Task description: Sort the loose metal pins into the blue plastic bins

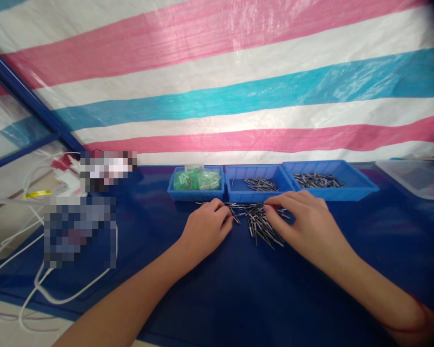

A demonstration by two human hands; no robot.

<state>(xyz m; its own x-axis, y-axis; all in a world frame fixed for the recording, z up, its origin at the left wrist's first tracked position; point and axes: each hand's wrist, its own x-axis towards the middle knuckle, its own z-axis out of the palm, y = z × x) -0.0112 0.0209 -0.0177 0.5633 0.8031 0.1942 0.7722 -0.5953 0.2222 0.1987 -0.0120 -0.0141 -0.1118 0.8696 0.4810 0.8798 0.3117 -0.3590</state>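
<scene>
A loose pile of thin metal pins (261, 226), some with a thicker pale section, lies on the dark blue table in front of the bins. At the pile's left side, my left hand (208, 222) rests with its fingers curled closed; several pins show by its fingertips, but what is inside the fingers is hidden. My right hand (304, 217) reaches over the pile's right side. Its thumb and forefinger tips come together at the pins in a pinch, and whatever is between them is too small to make out.
Behind the pile stand a left blue bin (196, 195) with green-tinted plastic bags, a middle blue bin (244, 195) and a right blue bin (358, 192), both holding pins. A clear plastic lid (412, 178) lies far right. White cables (58, 301) loop at left. Striped sheeting (217, 103) hangs behind.
</scene>
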